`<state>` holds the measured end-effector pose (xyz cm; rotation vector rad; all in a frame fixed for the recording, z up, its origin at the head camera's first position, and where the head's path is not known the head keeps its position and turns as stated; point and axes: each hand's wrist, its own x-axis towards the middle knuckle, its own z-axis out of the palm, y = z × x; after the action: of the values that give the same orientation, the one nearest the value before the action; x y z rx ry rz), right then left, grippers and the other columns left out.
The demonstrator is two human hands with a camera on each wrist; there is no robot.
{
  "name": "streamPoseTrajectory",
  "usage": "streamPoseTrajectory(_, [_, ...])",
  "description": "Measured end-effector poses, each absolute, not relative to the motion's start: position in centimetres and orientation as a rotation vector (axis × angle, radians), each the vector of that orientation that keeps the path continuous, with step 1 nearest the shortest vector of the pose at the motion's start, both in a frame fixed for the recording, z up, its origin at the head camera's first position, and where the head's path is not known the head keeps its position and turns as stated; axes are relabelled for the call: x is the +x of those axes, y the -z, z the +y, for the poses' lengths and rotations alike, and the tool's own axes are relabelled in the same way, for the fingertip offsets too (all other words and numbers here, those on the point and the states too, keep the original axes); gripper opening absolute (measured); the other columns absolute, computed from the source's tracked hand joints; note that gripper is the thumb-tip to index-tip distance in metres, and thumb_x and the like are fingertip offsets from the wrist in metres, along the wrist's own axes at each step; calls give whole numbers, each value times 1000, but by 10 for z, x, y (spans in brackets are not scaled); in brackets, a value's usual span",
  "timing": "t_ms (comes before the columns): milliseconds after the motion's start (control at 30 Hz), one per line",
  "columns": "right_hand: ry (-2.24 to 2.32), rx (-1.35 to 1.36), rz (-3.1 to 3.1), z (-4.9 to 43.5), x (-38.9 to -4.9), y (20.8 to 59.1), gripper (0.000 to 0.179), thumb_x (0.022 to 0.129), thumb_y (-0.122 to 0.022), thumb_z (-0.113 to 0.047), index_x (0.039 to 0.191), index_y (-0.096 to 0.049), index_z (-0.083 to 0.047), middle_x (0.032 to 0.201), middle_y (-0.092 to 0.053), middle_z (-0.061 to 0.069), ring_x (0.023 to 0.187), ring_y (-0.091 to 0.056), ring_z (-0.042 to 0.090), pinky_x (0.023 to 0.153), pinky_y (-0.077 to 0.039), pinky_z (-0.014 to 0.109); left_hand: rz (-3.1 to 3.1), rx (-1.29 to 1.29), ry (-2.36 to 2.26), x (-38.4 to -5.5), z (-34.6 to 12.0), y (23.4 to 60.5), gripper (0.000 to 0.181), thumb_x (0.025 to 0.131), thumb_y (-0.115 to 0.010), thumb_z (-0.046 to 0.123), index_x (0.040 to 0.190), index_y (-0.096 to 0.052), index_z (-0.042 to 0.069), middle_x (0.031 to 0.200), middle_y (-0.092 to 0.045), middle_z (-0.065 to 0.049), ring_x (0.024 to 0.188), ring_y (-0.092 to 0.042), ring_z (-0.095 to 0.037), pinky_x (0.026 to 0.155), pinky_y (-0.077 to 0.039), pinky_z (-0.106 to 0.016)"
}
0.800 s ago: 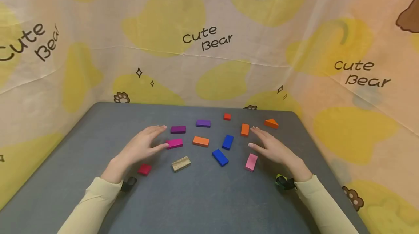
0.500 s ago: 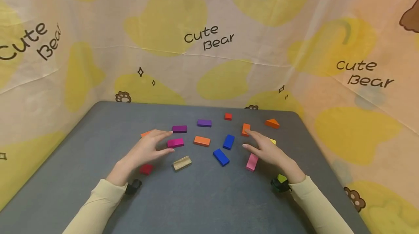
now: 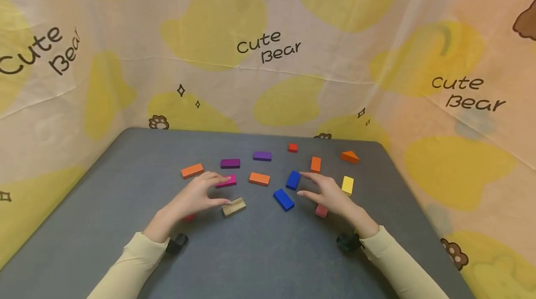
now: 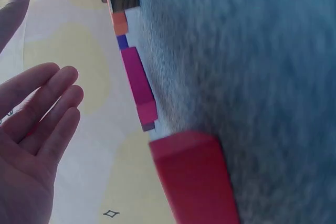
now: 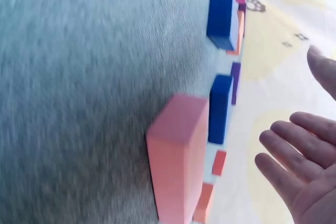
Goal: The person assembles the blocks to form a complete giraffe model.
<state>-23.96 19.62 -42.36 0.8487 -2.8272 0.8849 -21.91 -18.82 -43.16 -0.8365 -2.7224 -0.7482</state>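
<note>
My left hand [image 3: 194,199] hovers over the grey table, its fingers apart and holding nothing. In the head view its fingers overlap part of a magenta block [image 3: 229,181], and its thumb tip overlaps a bare wooden block [image 3: 235,208]. Partly hidden beneath that hand lies a red block [image 4: 197,177]. Across from it, my right hand [image 3: 332,196] is also raised, fingers extended and nothing between them. Two blue blocks [image 3: 284,200] are just left of its fingertips. Below it is a pink block [image 5: 176,156], half covered in the head view.
Farther back lie orange blocks [image 3: 259,179], a dark purple block [image 3: 231,163], a violet block [image 3: 262,156], a small red block [image 3: 292,148] and an orange triangle [image 3: 349,157]. A yellow block [image 3: 347,185] is right of the right hand. Printed cloth [image 3: 201,24] encloses the table.
Both hands have moved inward, toward each other, and slightly nearer the body. An orange block at left and the yellow block have come into sight. The blocks look unmoved.
</note>
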Motion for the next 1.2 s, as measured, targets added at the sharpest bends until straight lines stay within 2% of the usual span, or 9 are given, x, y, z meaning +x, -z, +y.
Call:
streamPoseTrajectory(367, [-958, 963, -2855, 174, -238, 433, 54, 86, -69, -34, 129, -57, -4, 126, -62, 13, 110, -63, 30, 90, -51, 43, -2721, -979, 757, -218, -179, 437, 56, 73, -79, 41, 117, -68, 7, 109, -67, 0, 101, -59, -16, 86, -49, -40])
streamPoseTrajectory(633, [-1045, 1006, -2893, 163, -240, 442, 55, 83, -72, -34, 127, -58, -3, 124, -64, 9, 111, -63, 22, 91, -51, 38, -2790, -1010, 800, -224, -176, 443, 57, 70, -80, 46, 112, -70, 9, 105, -69, 0, 91, -61, -11, 80, -51, -30])
streamPoseTrajectory(1200, [-962, 987, -2968, 156, -246, 449, 54, 80, -75, -31, 126, -60, -7, 117, -67, 6, 104, -64, 17, 87, -53, 33, -2899, -1051, 898, -227, -176, 449, 51, 69, -83, 41, 108, -71, 10, 96, -66, 3, 85, -62, -10, 75, -52, -27])
